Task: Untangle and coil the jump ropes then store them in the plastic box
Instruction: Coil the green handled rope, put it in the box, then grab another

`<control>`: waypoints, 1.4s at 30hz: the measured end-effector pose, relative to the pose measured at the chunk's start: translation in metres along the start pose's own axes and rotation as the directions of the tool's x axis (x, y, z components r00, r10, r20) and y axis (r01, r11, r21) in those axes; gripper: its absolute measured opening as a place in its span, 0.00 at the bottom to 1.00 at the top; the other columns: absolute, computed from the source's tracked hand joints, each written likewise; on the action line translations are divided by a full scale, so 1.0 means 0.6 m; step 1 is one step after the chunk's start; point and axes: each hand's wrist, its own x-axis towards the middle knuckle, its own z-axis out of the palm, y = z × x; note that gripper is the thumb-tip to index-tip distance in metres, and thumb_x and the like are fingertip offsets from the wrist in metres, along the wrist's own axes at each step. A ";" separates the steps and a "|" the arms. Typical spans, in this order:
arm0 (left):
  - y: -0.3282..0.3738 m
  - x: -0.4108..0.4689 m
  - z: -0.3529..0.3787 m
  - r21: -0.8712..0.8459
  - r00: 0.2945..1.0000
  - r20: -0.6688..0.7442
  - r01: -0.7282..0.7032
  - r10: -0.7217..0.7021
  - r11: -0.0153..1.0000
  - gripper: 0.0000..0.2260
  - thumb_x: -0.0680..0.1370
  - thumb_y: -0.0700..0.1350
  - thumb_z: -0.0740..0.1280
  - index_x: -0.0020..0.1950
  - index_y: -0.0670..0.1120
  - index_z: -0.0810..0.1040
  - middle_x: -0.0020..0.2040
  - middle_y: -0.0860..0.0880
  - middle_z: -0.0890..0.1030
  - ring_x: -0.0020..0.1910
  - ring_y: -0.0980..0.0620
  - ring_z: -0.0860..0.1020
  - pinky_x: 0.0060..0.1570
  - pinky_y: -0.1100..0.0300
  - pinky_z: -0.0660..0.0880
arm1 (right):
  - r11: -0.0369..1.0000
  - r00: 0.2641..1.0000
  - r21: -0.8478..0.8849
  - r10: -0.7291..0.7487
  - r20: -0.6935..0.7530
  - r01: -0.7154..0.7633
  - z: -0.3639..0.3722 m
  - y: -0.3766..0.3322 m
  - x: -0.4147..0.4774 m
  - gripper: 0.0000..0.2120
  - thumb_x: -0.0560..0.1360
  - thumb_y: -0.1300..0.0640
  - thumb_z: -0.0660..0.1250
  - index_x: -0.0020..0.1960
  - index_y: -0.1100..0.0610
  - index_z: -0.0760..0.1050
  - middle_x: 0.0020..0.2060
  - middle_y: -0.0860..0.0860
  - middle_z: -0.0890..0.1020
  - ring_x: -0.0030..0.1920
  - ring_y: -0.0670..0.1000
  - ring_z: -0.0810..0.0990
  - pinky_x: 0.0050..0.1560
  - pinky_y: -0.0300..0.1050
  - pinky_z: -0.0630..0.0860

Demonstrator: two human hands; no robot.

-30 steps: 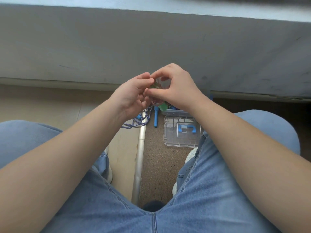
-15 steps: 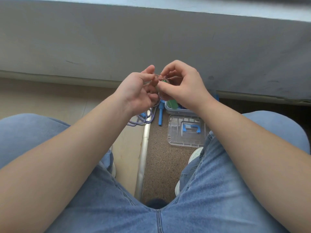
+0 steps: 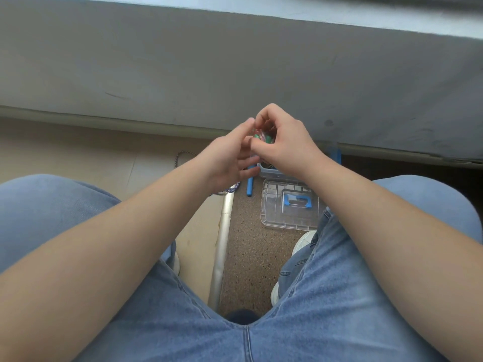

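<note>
My right hand [image 3: 286, 145] grips a small coiled bundle of a green and red jump rope [image 3: 259, 136] with curled fingers, above the floor. Spread and fairly straight, the fingers of my left hand [image 3: 230, 159] touch the bundle's left side. The plastic box [image 3: 269, 174] stands on the floor under my right hand, mostly hidden, with something green inside. Its clear lid [image 3: 277, 212] with a blue handle lies just in front of it. A blue and white braided jump rope [image 3: 233, 189] with a blue handle [image 3: 250, 186] lies left of the box.
A grey ledge or wall [image 3: 235, 74] rises close ahead. My knees in blue jeans flank the gap where the floor shows. A metal floor strip [image 3: 222, 246] runs between the beige floor and the speckled mat. White shoes [image 3: 304, 241] sit near the lid.
My left hand's fingers have straightened and spread from a pinch. The view has shifted slightly, and both hands stay together on the bundle over the box.
</note>
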 end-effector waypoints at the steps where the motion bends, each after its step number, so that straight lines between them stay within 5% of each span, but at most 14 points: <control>1: -0.001 -0.002 0.001 -0.014 1.000 0.009 0.010 -0.010 1.000 0.16 0.80 0.60 0.63 0.54 0.48 0.78 0.37 0.53 0.80 0.37 0.57 0.80 0.50 0.57 0.77 | 1.000 1.000 -0.001 -0.004 -0.008 0.004 0.001 0.000 0.000 0.08 0.72 0.58 0.70 0.48 0.54 0.72 0.35 0.45 0.77 0.34 0.44 0.72 0.39 0.39 0.72; 6: 0.010 -0.001 0.005 -0.027 0.985 -0.134 -0.111 0.107 0.993 0.08 0.82 0.50 0.65 0.47 0.49 0.81 0.40 0.52 0.83 0.34 0.57 0.80 0.48 0.58 0.76 | 1.000 1.000 0.001 -0.021 -0.009 0.021 0.001 -0.001 -0.001 0.09 0.71 0.58 0.70 0.48 0.54 0.73 0.37 0.44 0.79 0.34 0.41 0.73 0.40 0.35 0.71; 9: 0.016 -0.005 0.004 -0.043 0.972 -0.177 -0.166 0.156 0.985 0.12 0.84 0.46 0.62 0.44 0.47 0.80 0.33 0.53 0.83 0.30 0.57 0.80 0.42 0.59 0.78 | 0.999 0.996 0.016 0.035 0.083 -0.037 0.002 0.000 -0.002 0.13 0.68 0.53 0.73 0.47 0.50 0.70 0.39 0.46 0.80 0.34 0.45 0.74 0.41 0.45 0.77; 15: 0.012 0.006 -0.006 0.015 0.947 -0.263 -0.188 0.185 0.982 0.08 0.83 0.46 0.63 0.51 0.46 0.81 0.34 0.53 0.84 0.32 0.58 0.82 0.32 0.64 0.75 | 0.994 0.946 0.041 0.085 0.313 -0.103 -0.008 0.002 -0.007 0.21 0.66 0.51 0.80 0.47 0.48 0.68 0.42 0.50 0.81 0.29 0.41 0.74 0.35 0.46 0.75; 20: 0.022 0.017 -0.020 -0.077 0.933 -0.342 -0.151 0.116 0.986 0.07 0.83 0.46 0.64 0.48 0.47 0.80 0.32 0.54 0.83 0.27 0.60 0.79 0.24 0.70 0.70 | 0.995 0.959 -0.005 0.095 0.267 -0.097 0.003 -0.002 -0.021 0.21 0.67 0.52 0.79 0.48 0.50 0.68 0.38 0.50 0.78 0.28 0.46 0.72 0.31 0.49 0.78; 23: 0.017 0.018 -0.022 -0.036 0.944 -0.302 -0.147 0.130 0.988 0.07 0.82 0.47 0.64 0.50 0.47 0.80 0.40 0.51 0.84 0.29 0.58 0.81 0.28 0.67 0.75 | 0.991 0.969 -0.057 0.127 0.214 -0.117 0.006 0.002 -0.027 0.20 0.66 0.50 0.79 0.49 0.49 0.70 0.38 0.47 0.78 0.32 0.47 0.74 0.40 0.54 0.82; 28: 0.016 0.021 -0.016 -0.019 0.953 -0.247 -0.186 0.176 0.982 0.08 0.83 0.48 0.63 0.52 0.47 0.80 0.44 0.48 0.83 0.32 0.54 0.83 0.34 0.62 0.80 | 0.983 0.962 -0.105 0.171 0.212 -0.151 0.001 0.008 -0.029 0.21 0.68 0.51 0.78 0.55 0.48 0.71 0.42 0.42 0.79 0.39 0.42 0.77 0.42 0.40 0.73; 35: 0.019 0.040 -0.009 0.030 0.961 -0.189 -0.198 0.200 0.980 0.05 0.83 0.46 0.63 0.54 0.49 0.78 0.48 0.48 0.83 0.44 0.50 0.85 0.47 0.58 0.82 | 0.952 0.944 -0.127 0.296 0.143 -0.279 -0.012 0.036 -0.007 0.20 0.66 0.54 0.77 0.56 0.47 0.77 0.47 0.46 0.82 0.45 0.49 0.82 0.53 0.50 0.80; 42: 0.016 0.082 -0.008 0.245 0.979 -0.125 -0.124 0.158 0.961 0.09 0.80 0.40 0.66 0.57 0.51 0.80 0.57 0.46 0.83 0.51 0.52 0.84 0.50 0.55 0.82 | 0.896 0.911 0.162 0.408 0.063 -0.413 -0.004 0.094 0.032 0.16 0.69 0.59 0.76 0.55 0.48 0.79 0.48 0.53 0.83 0.47 0.53 0.85 0.52 0.52 0.83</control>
